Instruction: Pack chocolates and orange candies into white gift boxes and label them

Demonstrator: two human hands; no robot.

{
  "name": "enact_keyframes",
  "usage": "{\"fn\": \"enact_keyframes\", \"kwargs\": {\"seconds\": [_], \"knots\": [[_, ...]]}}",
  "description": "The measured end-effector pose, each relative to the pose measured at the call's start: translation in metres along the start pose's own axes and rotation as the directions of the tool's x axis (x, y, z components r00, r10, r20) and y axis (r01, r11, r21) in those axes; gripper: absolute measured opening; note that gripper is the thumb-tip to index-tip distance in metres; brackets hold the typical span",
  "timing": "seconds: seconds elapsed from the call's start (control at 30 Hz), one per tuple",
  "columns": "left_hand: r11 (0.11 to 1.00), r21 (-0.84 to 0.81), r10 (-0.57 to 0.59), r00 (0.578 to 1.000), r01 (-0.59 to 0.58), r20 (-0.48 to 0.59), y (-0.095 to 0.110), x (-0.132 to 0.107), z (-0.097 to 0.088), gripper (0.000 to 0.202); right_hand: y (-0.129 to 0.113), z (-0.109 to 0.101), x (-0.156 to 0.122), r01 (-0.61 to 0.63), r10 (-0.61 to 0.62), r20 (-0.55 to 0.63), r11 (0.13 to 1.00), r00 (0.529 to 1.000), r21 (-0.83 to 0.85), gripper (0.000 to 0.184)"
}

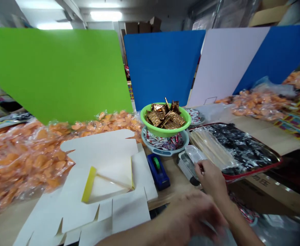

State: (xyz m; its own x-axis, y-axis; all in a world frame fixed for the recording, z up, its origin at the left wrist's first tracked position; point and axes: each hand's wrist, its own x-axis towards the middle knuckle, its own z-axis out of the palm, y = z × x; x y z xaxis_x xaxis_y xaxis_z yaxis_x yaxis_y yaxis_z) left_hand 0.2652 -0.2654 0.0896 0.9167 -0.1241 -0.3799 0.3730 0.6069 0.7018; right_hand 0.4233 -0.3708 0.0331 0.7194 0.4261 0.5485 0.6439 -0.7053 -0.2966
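My right hand [213, 177] is closed in a pinch at the edge of a small transparent plastic tray [194, 154] with a ribbed surface. That tray sits over a grey container [187, 166] holding similar transparent pieces. Lower down and nearer to me, my left hand [191, 217] is smeared by motion, with its fingers pointing right. Whether it holds anything is hidden. To the left lie flat white cardboard box blanks [104, 147]. On the top one rest a yellow-edged piece [89, 184] and a thin wooden stick [112, 181].
A blue tape dispenser [158, 172] stands beside the cardboard. Behind it, a green bowl [150, 129] of brown-gold packets sits on a grey-blue basin [162, 151] of sachets. At right, a red-rimmed tray [252, 174] bears bagged sticks and black packets. Bagged orange pieces [37, 153] fill the left.
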Motion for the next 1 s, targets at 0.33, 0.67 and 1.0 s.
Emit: {"fn": "enact_keyframes", "kwargs": {"seconds": [0.33, 0.67, 1.0], "knots": [[0.962, -0.089, 0.223, 0.928, -0.260, -0.298, 0.029, 0.054, -0.041, 0.041, -0.049, -0.027, 0.015, 0.318, -0.425, 0.168, 0.840, 0.890, 0.440, 0.016], [0.998, -0.005, -0.054, 0.891, 0.058, -0.450, 0.045, 0.039, -0.072, 0.037, -0.049, 0.055, 0.117, -0.040, -0.104, 0.551, 0.969, 0.828, 0.243, 0.020], [0.993, 0.037, -0.091, 0.931, 0.111, -0.352, 0.050, 0.038, -0.096, 0.045, -0.057, 0.034, 0.114, 0.002, -0.102, 0.525, 0.982, 0.845, 0.188, 0.028]]}}
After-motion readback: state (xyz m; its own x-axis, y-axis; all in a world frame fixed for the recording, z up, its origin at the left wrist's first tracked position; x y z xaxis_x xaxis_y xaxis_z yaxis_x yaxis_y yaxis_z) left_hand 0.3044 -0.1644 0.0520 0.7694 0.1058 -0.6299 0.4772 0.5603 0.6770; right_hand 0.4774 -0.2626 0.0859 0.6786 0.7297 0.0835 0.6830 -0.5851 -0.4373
